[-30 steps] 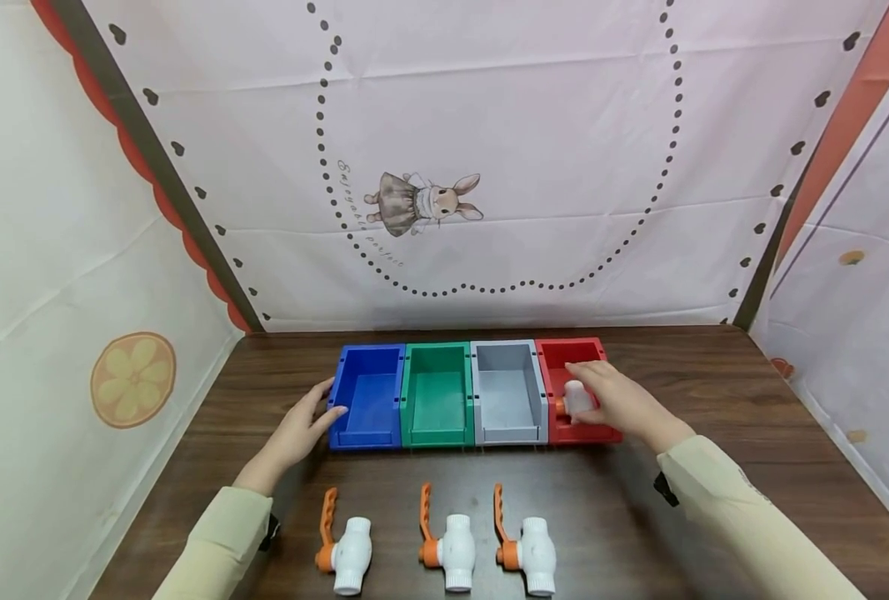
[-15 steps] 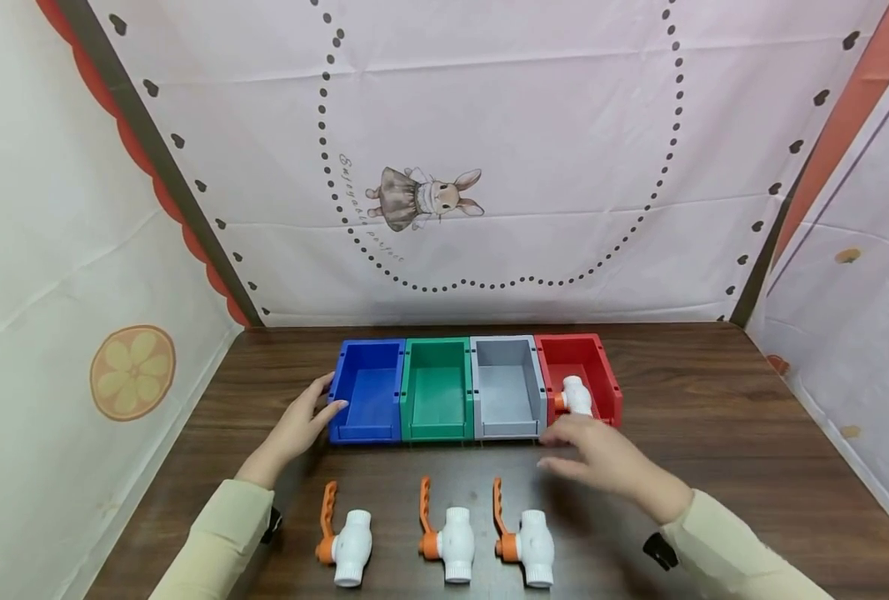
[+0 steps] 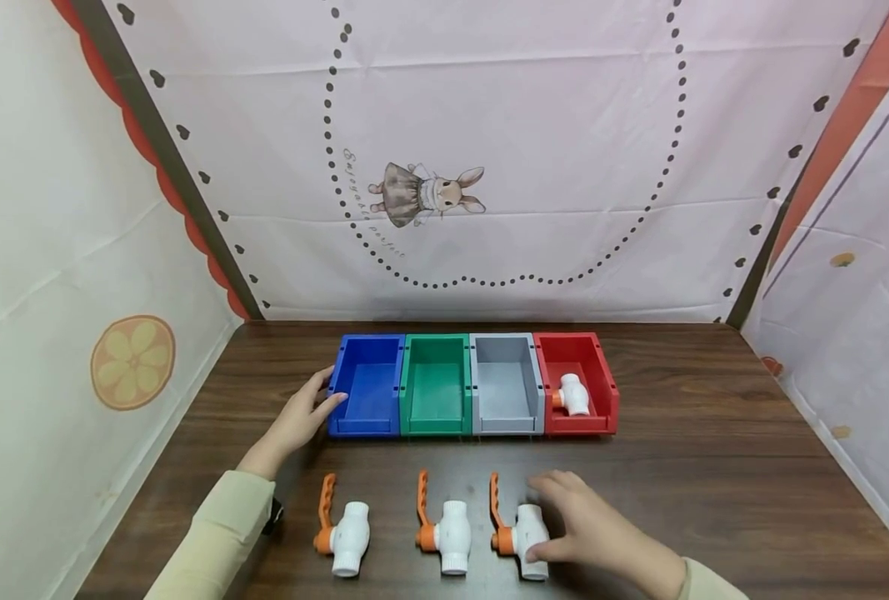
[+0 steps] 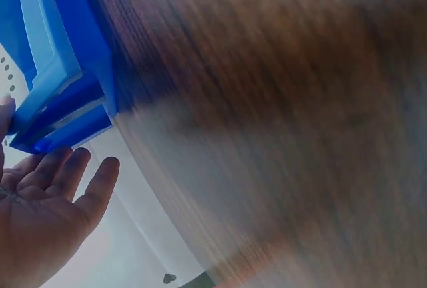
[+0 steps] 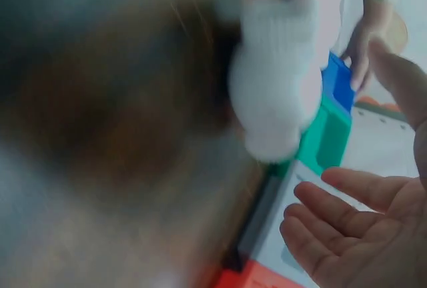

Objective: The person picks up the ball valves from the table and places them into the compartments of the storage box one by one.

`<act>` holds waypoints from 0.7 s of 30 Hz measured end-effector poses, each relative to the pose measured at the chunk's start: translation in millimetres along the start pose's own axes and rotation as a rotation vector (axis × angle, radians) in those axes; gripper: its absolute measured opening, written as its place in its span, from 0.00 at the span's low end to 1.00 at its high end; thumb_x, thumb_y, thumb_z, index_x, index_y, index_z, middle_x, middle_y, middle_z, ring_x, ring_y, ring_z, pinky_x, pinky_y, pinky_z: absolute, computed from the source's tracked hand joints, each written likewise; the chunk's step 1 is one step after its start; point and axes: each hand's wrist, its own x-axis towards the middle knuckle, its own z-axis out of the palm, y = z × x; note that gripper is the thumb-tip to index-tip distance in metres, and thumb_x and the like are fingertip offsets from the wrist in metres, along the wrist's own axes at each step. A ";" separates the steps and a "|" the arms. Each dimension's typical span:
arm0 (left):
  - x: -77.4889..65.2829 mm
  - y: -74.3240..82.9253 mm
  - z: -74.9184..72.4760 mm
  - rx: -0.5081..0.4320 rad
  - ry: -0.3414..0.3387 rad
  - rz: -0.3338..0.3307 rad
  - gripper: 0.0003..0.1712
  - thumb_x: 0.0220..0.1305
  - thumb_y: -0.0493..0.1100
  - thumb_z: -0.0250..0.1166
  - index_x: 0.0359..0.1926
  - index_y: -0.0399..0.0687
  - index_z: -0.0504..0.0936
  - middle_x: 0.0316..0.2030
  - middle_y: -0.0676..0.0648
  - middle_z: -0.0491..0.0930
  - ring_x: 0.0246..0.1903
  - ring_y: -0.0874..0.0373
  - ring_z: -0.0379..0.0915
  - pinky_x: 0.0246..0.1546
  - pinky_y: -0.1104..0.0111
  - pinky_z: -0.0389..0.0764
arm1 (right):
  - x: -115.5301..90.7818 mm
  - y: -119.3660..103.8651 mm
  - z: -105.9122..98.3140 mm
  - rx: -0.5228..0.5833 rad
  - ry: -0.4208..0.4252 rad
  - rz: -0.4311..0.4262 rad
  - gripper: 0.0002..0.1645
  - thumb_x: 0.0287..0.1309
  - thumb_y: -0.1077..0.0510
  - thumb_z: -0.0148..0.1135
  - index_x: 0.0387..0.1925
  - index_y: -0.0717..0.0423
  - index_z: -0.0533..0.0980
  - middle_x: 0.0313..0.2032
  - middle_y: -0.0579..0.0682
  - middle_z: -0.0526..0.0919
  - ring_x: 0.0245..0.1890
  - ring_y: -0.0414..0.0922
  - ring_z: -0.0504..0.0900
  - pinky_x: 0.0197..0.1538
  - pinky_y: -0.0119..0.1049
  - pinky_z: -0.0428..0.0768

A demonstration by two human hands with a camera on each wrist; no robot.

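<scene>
The right hand (image 3: 590, 527), fingers and thumb spread apart, is at the rightmost white valve (image 3: 528, 525); contact cannot be told. The middle valve (image 3: 455, 537) and left valve (image 3: 351, 538) lie alongside on the table (image 3: 714, 467). The left hand (image 3: 297, 422), fingers loosely extended, rests at the blue bin (image 3: 371, 387). A fourth valve (image 3: 575, 396) lies in the red bin (image 3: 606, 379).
</scene>
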 end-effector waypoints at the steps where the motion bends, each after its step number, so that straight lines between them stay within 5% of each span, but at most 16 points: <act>1: 0.0 0.4 0.0 -0.001 0.000 0.006 0.36 0.71 0.50 0.53 0.70 0.34 0.54 0.63 0.27 0.63 0.59 0.32 0.67 0.56 0.44 0.71 | -2.1 -0.5 3.9 -0.011 -0.002 -0.002 0.48 0.39 0.36 0.74 0.55 0.64 0.73 0.51 0.55 0.77 0.50 0.53 0.74 0.50 0.52 0.78; 7: 0.1 2.5 -0.3 -0.009 0.011 0.031 0.37 0.71 0.52 0.53 0.70 0.33 0.55 0.62 0.26 0.64 0.58 0.30 0.67 0.53 0.44 0.73 | -9.6 -4.3 19.0 0.005 -0.057 0.056 0.51 0.37 0.35 0.75 0.57 0.63 0.72 0.52 0.52 0.76 0.50 0.51 0.74 0.51 0.50 0.78; 15: 1.0 -4.1 -1.1 -0.034 -0.013 -0.013 0.37 0.71 0.53 0.53 0.71 0.37 0.53 0.65 0.29 0.62 0.60 0.32 0.64 0.56 0.44 0.72 | -7.2 -3.8 26.5 0.125 -0.123 0.136 0.57 0.34 0.39 0.78 0.62 0.66 0.66 0.56 0.58 0.73 0.54 0.54 0.71 0.53 0.58 0.75; 21: 0.5 -6.2 -0.4 -0.043 -0.016 -0.022 0.38 0.71 0.53 0.53 0.72 0.38 0.53 0.65 0.29 0.62 0.60 0.32 0.65 0.55 0.45 0.73 | -6.2 -2.5 29.4 0.103 -0.113 0.122 0.54 0.36 0.42 0.78 0.61 0.66 0.66 0.55 0.57 0.73 0.53 0.54 0.70 0.52 0.58 0.75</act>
